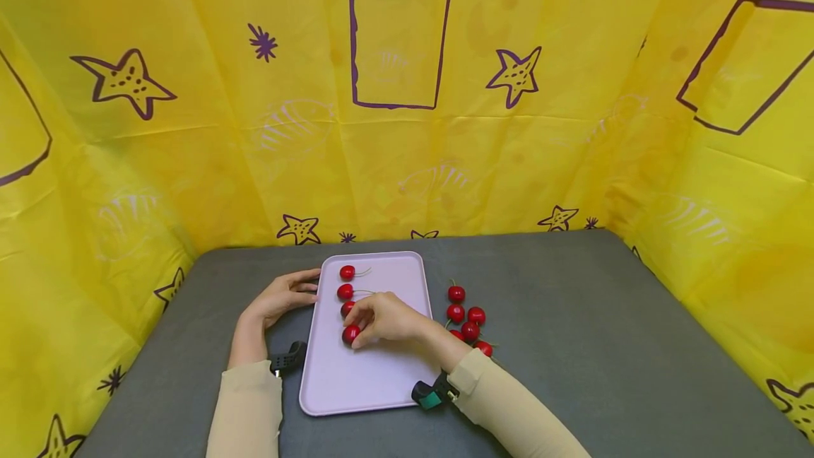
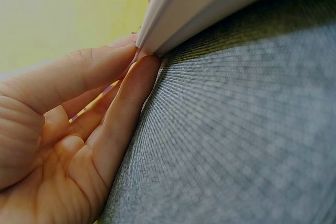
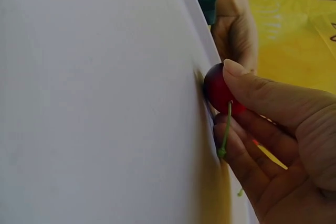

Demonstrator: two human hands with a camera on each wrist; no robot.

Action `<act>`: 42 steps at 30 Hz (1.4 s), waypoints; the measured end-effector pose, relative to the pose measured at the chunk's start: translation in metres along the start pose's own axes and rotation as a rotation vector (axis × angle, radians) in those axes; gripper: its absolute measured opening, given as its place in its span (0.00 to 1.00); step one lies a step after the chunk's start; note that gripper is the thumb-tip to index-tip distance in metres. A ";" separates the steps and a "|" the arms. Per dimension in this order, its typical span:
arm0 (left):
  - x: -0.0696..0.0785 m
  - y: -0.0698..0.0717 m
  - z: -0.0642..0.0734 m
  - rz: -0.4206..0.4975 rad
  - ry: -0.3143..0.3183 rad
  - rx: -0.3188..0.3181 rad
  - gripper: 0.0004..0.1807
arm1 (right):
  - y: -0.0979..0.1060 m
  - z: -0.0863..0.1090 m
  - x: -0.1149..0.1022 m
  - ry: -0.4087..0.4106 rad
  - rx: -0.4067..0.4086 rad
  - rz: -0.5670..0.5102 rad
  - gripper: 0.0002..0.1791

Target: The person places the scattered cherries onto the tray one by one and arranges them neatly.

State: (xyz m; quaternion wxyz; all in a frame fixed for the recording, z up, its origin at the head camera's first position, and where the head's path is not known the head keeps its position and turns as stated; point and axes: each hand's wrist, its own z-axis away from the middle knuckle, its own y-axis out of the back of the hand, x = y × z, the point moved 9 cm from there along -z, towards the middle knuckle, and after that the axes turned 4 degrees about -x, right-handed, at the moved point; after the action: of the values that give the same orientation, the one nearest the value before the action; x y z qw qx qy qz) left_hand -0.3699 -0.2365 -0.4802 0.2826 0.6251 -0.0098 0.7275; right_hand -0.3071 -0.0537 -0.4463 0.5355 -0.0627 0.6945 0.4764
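My right hand [image 1: 388,318] pinches a red cherry [image 1: 351,334] between thumb and fingers, low over the pale lilac tray [image 1: 388,387]. In the right wrist view that cherry [image 3: 214,87] is dark red, and its short green stem [image 3: 226,132] points down. Further up the tray lie a top cherry [image 1: 346,273], a second cherry [image 1: 345,292] and a third cherry [image 1: 347,309], in a column along the left side. The right fingers partly cover the third one. My left hand [image 1: 280,299] touches the tray's left edge with its fingertips; in the left wrist view the fingertips meet the rim [image 2: 149,38].
Right of the tray, several loose cherries [image 1: 470,331] lie on the grey cloth-covered table [image 1: 572,345], partly behind the right forearm. Yellow patterned curtains [image 1: 407,161] enclose the back and sides. A black wrist strap [image 1: 289,359] sits beside the tray's left edge.
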 end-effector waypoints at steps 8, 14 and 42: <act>0.000 0.001 -0.001 -0.006 0.007 0.009 0.40 | 0.004 0.001 0.000 0.004 0.001 -0.023 0.17; 0.001 0.000 -0.001 -0.004 0.008 0.010 0.40 | 0.011 0.004 0.004 -0.031 0.027 -0.100 0.15; -0.001 -0.001 0.000 -0.013 0.002 0.006 0.40 | 0.086 0.032 0.003 -0.009 0.161 -0.059 0.18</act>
State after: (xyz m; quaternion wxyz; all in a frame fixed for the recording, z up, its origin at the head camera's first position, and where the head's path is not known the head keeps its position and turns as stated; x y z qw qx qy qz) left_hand -0.3698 -0.2363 -0.4813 0.2856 0.6254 -0.0035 0.7262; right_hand -0.3373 0.0170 -0.3969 0.5557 -0.0377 0.7261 0.4033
